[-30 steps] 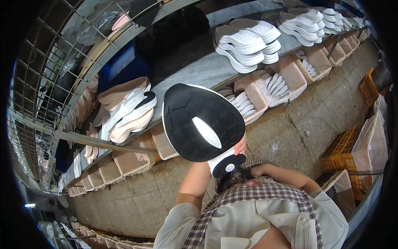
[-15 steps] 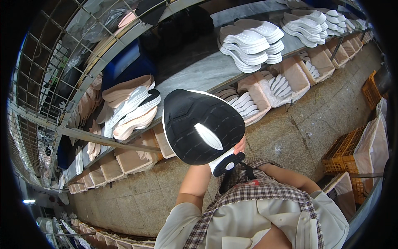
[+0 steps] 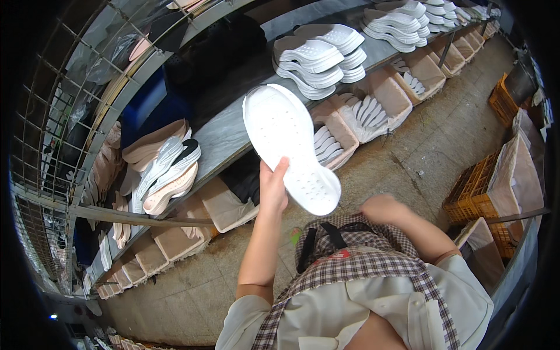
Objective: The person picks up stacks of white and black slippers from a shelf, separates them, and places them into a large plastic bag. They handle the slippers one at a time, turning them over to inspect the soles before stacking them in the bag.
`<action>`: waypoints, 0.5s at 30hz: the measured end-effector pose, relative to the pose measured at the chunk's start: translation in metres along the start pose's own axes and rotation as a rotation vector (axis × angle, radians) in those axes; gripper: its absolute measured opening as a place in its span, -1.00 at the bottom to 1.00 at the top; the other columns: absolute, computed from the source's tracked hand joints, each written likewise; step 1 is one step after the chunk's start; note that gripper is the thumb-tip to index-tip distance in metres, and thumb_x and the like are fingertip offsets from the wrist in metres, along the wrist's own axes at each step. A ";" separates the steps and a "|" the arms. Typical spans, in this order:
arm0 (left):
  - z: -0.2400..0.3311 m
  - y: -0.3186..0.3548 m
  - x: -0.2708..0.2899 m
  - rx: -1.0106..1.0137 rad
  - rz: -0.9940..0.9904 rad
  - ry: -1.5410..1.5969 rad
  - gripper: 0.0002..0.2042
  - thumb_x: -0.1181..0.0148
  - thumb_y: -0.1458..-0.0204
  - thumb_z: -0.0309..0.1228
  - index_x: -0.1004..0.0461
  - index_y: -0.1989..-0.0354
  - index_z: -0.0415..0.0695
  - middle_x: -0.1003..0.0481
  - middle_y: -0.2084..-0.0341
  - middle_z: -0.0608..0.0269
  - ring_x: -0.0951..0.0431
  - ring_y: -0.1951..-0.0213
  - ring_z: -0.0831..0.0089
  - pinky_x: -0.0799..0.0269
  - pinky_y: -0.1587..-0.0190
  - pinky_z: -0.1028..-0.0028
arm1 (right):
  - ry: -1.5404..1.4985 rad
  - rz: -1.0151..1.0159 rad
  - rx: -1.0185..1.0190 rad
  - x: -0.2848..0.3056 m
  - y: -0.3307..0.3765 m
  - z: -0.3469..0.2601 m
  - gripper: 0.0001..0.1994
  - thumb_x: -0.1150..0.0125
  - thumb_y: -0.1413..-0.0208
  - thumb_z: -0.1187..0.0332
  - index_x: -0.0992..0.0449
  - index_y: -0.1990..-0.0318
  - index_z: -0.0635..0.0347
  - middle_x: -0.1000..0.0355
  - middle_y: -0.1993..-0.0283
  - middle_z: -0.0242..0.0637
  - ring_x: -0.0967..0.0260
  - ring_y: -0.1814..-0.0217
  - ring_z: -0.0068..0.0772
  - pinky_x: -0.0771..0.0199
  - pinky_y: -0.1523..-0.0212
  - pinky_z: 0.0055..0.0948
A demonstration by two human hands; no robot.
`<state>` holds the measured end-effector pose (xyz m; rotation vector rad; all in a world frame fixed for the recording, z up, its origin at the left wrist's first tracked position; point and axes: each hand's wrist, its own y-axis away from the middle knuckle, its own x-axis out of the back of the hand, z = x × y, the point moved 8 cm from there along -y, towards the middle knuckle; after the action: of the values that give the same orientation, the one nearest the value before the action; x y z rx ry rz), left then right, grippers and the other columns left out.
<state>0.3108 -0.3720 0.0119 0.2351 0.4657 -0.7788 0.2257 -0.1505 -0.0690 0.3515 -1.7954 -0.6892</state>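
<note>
My left hand point(image 3: 273, 188) is closed around the middle of a white shoe sole point(image 3: 286, 131), the thumb pressed on its face. That face is white with small dimples and a raised rim, and it is turned up toward me; the underside is hidden. The sole is raised in front of the shelf, tilted, its broad end up and to the left. Close to my checked apron point(image 3: 361, 256), my right hand point(image 3: 379, 207) is slightly blurred, with its fingers mostly hidden. It is apart from the sole.
Stacks of white soles point(image 3: 318, 58) stand on a long grey shelf point(image 3: 224, 131). White and pinkish soles point(image 3: 169, 169) are piled at its left. Cloth-lined bins point(image 3: 230, 204) line up below. A wire mesh frame point(image 3: 87, 116) rises at left; orange crates point(image 3: 472, 186) stand at right.
The sole has turned over from its black underside to its white dimpled face. My right hand, partly hidden by the sole before, is now away from it to the right. My view has shifted slightly.
</note>
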 end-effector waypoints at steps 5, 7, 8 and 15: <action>-0.007 0.005 0.009 -0.044 0.169 -0.159 -0.55 -0.09 -0.04 -0.56 -0.08 -0.09 -0.33 -0.33 0.05 0.02 -0.39 0.03 0.35 -0.32 -0.05 0.37 | -0.710 0.609 0.024 0.104 0.069 0.041 -0.82 -0.01 -0.13 0.30 -0.46 0.28 0.21 -0.42 0.50 -0.21 -0.40 0.46 -0.23 -0.36 0.42 -0.31; -0.014 0.006 0.007 -0.062 0.193 -0.258 -0.55 -0.10 -0.03 -0.58 -0.08 -0.08 -0.34 -0.32 0.05 0.04 -0.37 0.03 0.37 -0.28 -0.05 0.39 | -0.991 0.770 0.213 0.135 0.084 0.028 -0.86 0.01 -0.20 0.36 -0.42 0.28 0.23 -0.27 0.57 -0.47 -0.17 0.55 -0.66 -0.24 0.51 -0.57; -0.015 0.006 0.001 -0.110 0.158 -0.284 -0.55 -0.11 -0.03 -0.57 -0.09 -0.08 -0.34 -0.32 0.05 0.04 -0.37 0.03 0.38 -0.28 -0.05 0.40 | -0.971 0.790 0.192 0.145 0.084 0.022 -0.85 0.00 -0.20 0.35 -0.43 0.26 0.24 -0.30 0.57 -0.43 -0.21 0.56 -0.60 -0.26 0.51 -0.54; -0.014 0.015 -0.021 -0.225 0.101 -0.423 -0.53 -0.17 -0.03 -0.49 -0.12 -0.07 -0.36 -0.32 0.07 0.06 -0.36 0.04 0.41 -0.27 -0.04 0.43 | -0.595 1.117 0.143 0.202 0.071 -0.016 -0.78 -0.02 -0.14 0.26 -0.47 0.24 0.21 -0.47 0.45 -0.09 -0.44 0.38 -0.03 -0.39 0.38 -0.13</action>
<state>0.3044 -0.3437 0.0101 -0.1161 0.1364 -0.6484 0.1806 -0.2111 0.1326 -0.8201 -2.2078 0.1687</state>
